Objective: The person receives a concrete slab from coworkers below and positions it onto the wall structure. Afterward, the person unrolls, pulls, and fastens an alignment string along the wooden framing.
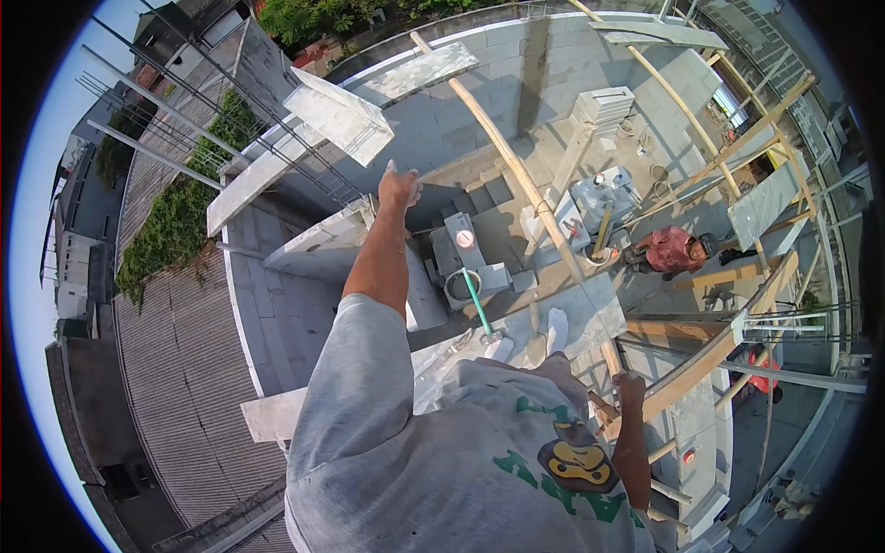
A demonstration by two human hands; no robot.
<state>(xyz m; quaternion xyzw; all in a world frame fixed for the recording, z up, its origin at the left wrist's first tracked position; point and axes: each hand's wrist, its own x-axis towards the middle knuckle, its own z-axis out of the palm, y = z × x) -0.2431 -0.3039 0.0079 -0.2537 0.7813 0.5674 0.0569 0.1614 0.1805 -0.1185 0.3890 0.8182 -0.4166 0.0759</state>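
Site, open-air: blockwork is standing part-built under hard sunlight. Step in hand, by judgement: the person is keeping balance at height and reaching toward the upper edge of the work; the next move is likely calling for sure footing and a settled grip.

Roof (175,369), neighbouring: lying below on the left, grey, ribbed, weathered.

Block wall (572,51): rising around the floor, pale grey, matte, jointed in straight courses.

Plank (682,382), timber: curving through the wide lens beside the person's right side, brown, flat-faced.

Bamboo pole (505,152): spanning the floor at a slant, yellowish, round, knotted.

Angled piece (341,115), the thing nearest the reach: sitting high, ahead and to the left, just beyond the left hand; whitish, smudged, its flat faces meeting at an edge.

Co-worker (671,250): standing below in a reddish top and dark headwear.

Block stack (604,109): standing near the far wall, pale, square-edged.

Green handle (475,300): leaning by the feet, slim, straight.

Left hand (399,187): hovering with fingers partly curled and whitish-dusted; whether it is touching the piece cannot be told.

Right hand (630,387): curling beside the plank; whether it is gripping anything cannot be told.
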